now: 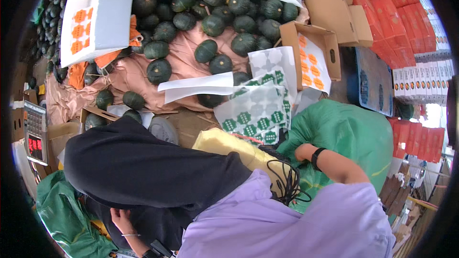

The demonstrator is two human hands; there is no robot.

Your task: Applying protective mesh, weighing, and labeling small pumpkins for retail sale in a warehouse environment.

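My left hand [122, 219] rests against the black trousers [150, 165], beside a crumpled green plastic sheet [68, 215]; its fingertips are partly hidden by the cloth. On the other side, my right hand [304, 153] reaches to the edge of a bulging green plastic bag [348, 129], and its fingers are out of sight. Just ahead of it are sheets of green round-edged stickers [263, 123], some with labels peeled off. A coiled black cable [287, 186] lies over a yellow padded block [218, 141] near my lap.
Dark green squashes [213, 25] are heaped on a pinkish cloth [183, 53]. A white foam box [113, 10] stands left, a calculator-like scale display [35, 132] below. An open cardboard box [331, 55] holds orange stickers [312, 65]. Red cartons [391, 18] and a blue crate [374, 80] stand right.
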